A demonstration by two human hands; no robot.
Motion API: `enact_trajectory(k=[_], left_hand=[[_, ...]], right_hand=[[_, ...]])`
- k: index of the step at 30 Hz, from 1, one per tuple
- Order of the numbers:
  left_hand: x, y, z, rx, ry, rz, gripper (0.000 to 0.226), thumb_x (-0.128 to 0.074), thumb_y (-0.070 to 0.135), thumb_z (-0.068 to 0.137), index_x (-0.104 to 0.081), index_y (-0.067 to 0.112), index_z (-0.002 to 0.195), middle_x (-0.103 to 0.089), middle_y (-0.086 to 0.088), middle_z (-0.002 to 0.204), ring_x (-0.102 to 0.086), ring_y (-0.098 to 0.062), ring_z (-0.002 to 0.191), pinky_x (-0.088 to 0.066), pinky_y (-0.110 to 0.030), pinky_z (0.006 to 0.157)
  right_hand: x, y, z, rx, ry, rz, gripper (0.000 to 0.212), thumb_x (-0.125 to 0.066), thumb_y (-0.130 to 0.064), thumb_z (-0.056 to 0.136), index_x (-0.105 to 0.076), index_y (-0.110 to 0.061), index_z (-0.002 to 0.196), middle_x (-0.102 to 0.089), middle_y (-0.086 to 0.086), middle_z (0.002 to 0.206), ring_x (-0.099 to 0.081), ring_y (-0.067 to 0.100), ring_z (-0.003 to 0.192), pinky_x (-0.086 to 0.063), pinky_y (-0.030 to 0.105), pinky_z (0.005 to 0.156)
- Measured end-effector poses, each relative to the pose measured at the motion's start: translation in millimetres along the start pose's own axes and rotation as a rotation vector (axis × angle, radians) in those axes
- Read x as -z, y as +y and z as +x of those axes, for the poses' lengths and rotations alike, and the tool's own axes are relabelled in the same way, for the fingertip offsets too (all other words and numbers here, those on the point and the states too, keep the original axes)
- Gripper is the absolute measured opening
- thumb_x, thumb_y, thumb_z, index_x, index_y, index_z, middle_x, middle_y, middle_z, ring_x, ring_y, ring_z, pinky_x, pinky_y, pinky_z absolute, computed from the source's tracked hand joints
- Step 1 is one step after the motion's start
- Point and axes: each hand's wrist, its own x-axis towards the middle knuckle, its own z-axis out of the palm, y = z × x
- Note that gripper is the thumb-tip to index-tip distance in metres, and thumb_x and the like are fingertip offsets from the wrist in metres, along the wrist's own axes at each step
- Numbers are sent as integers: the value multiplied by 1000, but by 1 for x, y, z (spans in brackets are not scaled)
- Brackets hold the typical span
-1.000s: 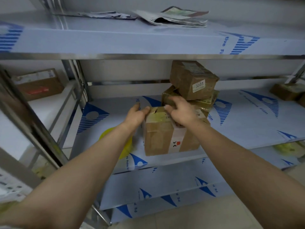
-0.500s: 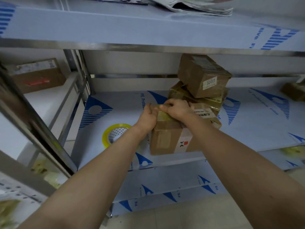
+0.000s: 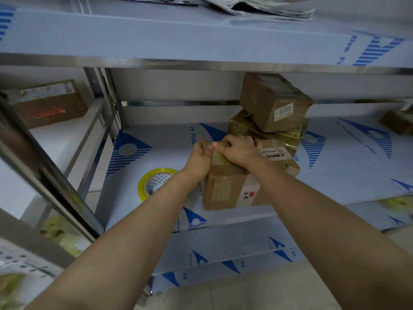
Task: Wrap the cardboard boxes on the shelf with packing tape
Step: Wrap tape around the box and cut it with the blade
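A brown cardboard box (image 3: 225, 186) with a white label strip stands near the front of the middle shelf (image 3: 335, 175). My left hand (image 3: 199, 161) lies against the box's upper left edge, fingers bent over it. My right hand (image 3: 238, 149) presses down on the box's top, fingers curled over a strip of yellowish tape at the far left corner. A roll of yellowish packing tape (image 3: 156, 181) lies flat on the shelf to the left of the box, partly behind my left forearm.
Two taped boxes (image 3: 271, 101) are stacked behind the front box, the top one tilted with a "3003" sticker. Another box (image 3: 50, 104) sits on the left rack, one more (image 3: 397, 120) at far right. Newspapers (image 3: 257, 7) lie on the upper shelf. A steel post (image 3: 44, 164) slants at left.
Both hands have slid a little toward the box's far left corner and closed together over the tape. The camera view has dropped and moved nearer, and the tape roll has come out from behind my left arm.
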Motion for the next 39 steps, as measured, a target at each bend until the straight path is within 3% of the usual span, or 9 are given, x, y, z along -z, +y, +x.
enact_trajectory(k=[9,18,24,28,32,34,36,38,39], left_hand=[[0,1,-5,-25,30,61,40,-28,29,105,-33,11,139,-47,8,84,-46,0,71,-37,0,45],[1,1,-4,-33,30,67,40,-29,29,105,-32,10,139,-50,4,93,-47,0,74,-39,-1,49],[0,1,-4,-33,41,85,43,-28,33,104,-31,12,142,-53,-8,118,-49,-6,84,-38,-4,54],[1,4,-6,-55,33,101,41,-28,28,105,-32,9,141,-47,9,87,-43,3,70,-36,2,47],[0,4,-6,-52,42,102,38,-28,25,105,-35,6,137,-45,9,82,-43,2,69,-37,0,47],[0,3,-6,-52,54,108,38,-28,25,105,-35,5,136,-49,7,88,-46,-1,73,-38,0,52],[1,5,-3,-20,56,137,39,-28,28,105,-36,7,136,-56,-4,108,-52,-13,90,-42,-13,74],[4,10,3,51,50,149,37,-30,24,104,-43,3,132,-56,-11,122,-52,-22,101,-41,-26,84],[4,15,4,59,54,177,35,-32,17,103,-46,1,130,-56,-14,124,-53,-23,102,-42,-29,85]], right_hand=[[-4,0,3,-31,58,30,46,-25,-48,99,-52,-28,130,-49,8,136,-35,28,130,-12,46,112],[-5,-3,-2,-25,38,-24,54,-19,-56,98,-45,-28,136,-41,9,144,-30,28,134,-9,49,113],[0,0,-4,-1,-18,-28,55,-23,-59,96,-41,-29,138,-35,8,148,-26,28,137,-7,49,114],[0,0,-1,-14,3,13,46,-21,-44,100,-44,-28,137,-38,9,146,-29,28,135,-7,47,113],[-5,0,1,-44,25,42,44,-20,-40,101,-46,-28,134,-41,7,144,-31,27,133,-7,48,114],[-3,0,3,-46,40,182,42,-22,-36,102,-48,-27,133,-46,6,140,-36,27,131,-14,48,114],[8,7,-2,-49,104,608,37,-29,-30,103,-52,-24,132,-52,3,134,-45,21,123,-34,39,104],[24,23,-13,-33,308,912,33,-38,-16,102,-59,-19,127,-56,1,130,-50,13,111,-40,23,91],[30,34,-19,-14,404,898,33,-40,-9,100,-62,-16,123,-58,1,129,-51,13,111,-39,21,93]])
